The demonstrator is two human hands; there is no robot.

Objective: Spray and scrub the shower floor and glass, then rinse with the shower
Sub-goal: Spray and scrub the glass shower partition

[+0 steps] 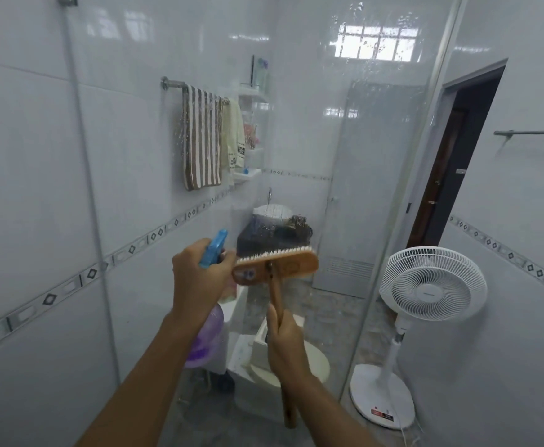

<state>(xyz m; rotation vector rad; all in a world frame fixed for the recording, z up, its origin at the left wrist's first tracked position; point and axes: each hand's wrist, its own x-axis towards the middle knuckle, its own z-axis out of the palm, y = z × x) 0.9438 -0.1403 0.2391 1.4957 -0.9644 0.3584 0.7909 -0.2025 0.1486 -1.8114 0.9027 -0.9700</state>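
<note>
My left hand (199, 275) grips a spray bottle (213, 248) with a blue trigger head, held up and pointed at the glass panel (354, 140). The bottle's body is mostly hidden behind my hand. My right hand (285, 341) grips the wooden handle of a scrub brush (275, 269). Its wooden head with white bristles sits against the glass, just right of the bottle. Water droplets and spray streaks cover the glass. The shower floor is out of view.
Behind the glass are a striped towel (201, 137) on a rail, a corner shelf (253, 91), a toilet (283, 356) and a dark bin (274, 235). A white standing fan (431, 283) stands right of the glass edge, near an open doorway (457, 156).
</note>
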